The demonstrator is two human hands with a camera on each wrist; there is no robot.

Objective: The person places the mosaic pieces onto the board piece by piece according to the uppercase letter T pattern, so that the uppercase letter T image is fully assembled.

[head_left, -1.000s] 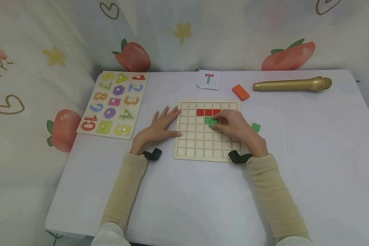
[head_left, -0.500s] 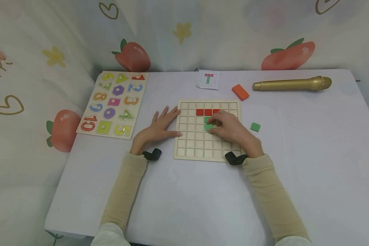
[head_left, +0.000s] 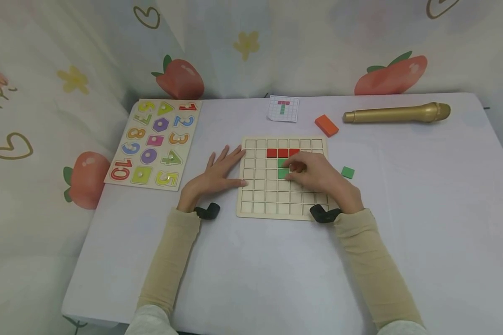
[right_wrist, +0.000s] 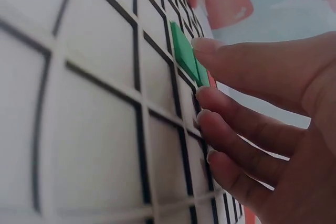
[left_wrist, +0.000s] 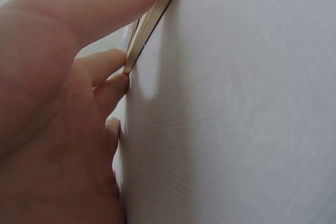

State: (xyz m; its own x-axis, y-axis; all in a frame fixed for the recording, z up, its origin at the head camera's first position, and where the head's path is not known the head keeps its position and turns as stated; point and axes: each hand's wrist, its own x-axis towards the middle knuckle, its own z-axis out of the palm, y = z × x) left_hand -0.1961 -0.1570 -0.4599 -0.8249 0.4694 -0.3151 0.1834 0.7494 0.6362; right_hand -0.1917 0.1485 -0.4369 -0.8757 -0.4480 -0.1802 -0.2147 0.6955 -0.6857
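A light wooden grid board (head_left: pixel 260 195) lies mid-table. Three red square tiles (head_left: pixel 283 153) form a row near its far side, the right one partly behind fingers. Two green tiles sit below the middle red one, the lower green tile (head_left: pixel 283 174) in the column under the other. My right hand (head_left: pixel 318 172) bends over the board, thumb and index finger at the right side of the green tiles. In the right wrist view the thumb touches the lower green tile's edge (right_wrist: pixel 181 51). My left hand (head_left: pixel 214 177) lies spread, its thumb and fingertips touching the board's left edge.
A loose green tile (head_left: pixel 347 172) lies right of the board. Behind it are an orange block (head_left: pixel 326 125), a gold microphone (head_left: pixel 396 113) and a pattern card (head_left: pixel 283 109) showing a red and green T. A number and shape puzzle (head_left: pixel 154 144) lies at the left.
My right hand has carried a green tile down-left into the cell below the first green tile, then shifted slightly right. The left hand has stayed at the board's edge.
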